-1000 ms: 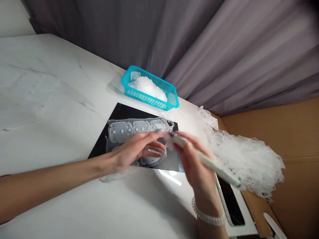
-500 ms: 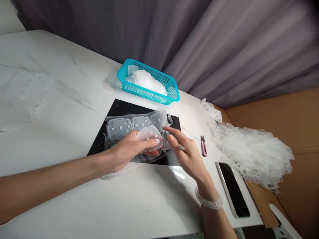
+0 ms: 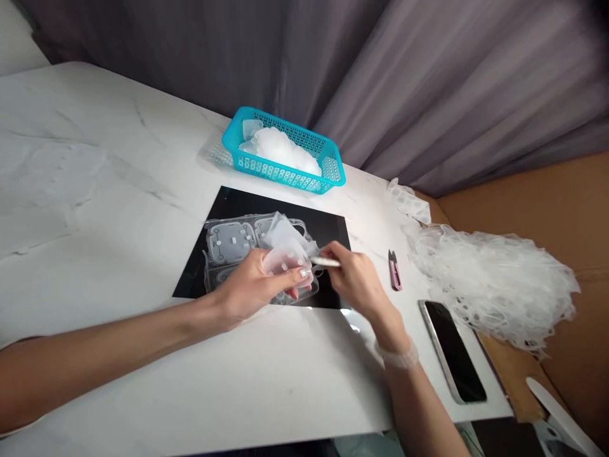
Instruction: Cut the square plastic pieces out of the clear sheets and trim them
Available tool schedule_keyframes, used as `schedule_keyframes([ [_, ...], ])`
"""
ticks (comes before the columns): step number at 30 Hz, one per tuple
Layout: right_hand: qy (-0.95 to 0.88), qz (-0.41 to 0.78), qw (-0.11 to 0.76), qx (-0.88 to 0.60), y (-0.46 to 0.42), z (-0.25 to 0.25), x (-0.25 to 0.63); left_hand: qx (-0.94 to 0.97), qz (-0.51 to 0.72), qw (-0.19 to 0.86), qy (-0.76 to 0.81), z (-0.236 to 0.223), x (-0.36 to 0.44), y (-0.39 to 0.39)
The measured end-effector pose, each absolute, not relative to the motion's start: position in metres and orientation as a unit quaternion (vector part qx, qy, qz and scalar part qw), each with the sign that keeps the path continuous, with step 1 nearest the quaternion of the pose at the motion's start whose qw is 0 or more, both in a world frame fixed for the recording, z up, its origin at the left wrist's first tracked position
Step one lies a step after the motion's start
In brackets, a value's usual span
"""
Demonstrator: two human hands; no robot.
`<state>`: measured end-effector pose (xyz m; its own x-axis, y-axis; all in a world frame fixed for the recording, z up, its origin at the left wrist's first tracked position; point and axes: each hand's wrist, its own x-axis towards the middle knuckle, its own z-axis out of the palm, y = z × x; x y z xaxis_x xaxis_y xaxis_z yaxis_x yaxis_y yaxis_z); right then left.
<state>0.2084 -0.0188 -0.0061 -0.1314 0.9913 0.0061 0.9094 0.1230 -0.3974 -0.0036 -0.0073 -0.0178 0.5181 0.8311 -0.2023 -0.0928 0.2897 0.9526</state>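
Note:
My left hand (image 3: 259, 279) is closed around a translucent, rounded rubbery piece (image 3: 283, 261) with small raised dots, its thumb pressed on the front. Another whitish translucent flap (image 3: 284, 232) stands up just behind that piece. My right hand (image 3: 354, 276) grips a slim, pale stick-like tool (image 3: 325, 261), whose left end reaches the piece's right edge; the tool's exact kind is unclear. Beneath both hands, a clear moulded sheet (image 3: 231, 242) with rounded panels lies on a black mat (image 3: 247, 202). My left hand hides part of the sheet.
A turquoise basket (image 3: 280, 181) holding whitish translucent pieces stands at the back. To the right are pink thread snips (image 3: 394, 271), a phone (image 3: 451, 352) and a heap of translucent scraps (image 3: 495, 279) beside brown cardboard (image 3: 514, 193). Thin clear sheets (image 3: 52, 184) lie at left.
My right hand has turned, bringing the pale tool from beside the palm to the piece's edge. The panel at the sheet's right end has lifted into a flap. My left hand keeps its grip.

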Motion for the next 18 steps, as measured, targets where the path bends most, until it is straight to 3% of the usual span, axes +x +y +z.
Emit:
schedule_keyframes([
  [7,-0.610,0.156,0.314,-0.711,-0.015,-0.004,0.233,0.436,0.337,0.781,0.294,-0.017,-0.006,-0.012],
  [10,-0.592,0.211,0.372,-0.683,-0.025,0.007,0.213,0.402,0.336,0.806,0.275,-0.017,-0.006,-0.014],
  [14,-0.613,0.354,0.384,-0.592,-0.043,0.019,0.190,0.349,0.342,0.834,0.256,-0.015,-0.006,-0.015],
  [18,-0.607,0.387,0.392,-0.572,-0.055,0.021,0.181,0.300,0.343,0.856,0.245,-0.014,-0.006,-0.015],
])
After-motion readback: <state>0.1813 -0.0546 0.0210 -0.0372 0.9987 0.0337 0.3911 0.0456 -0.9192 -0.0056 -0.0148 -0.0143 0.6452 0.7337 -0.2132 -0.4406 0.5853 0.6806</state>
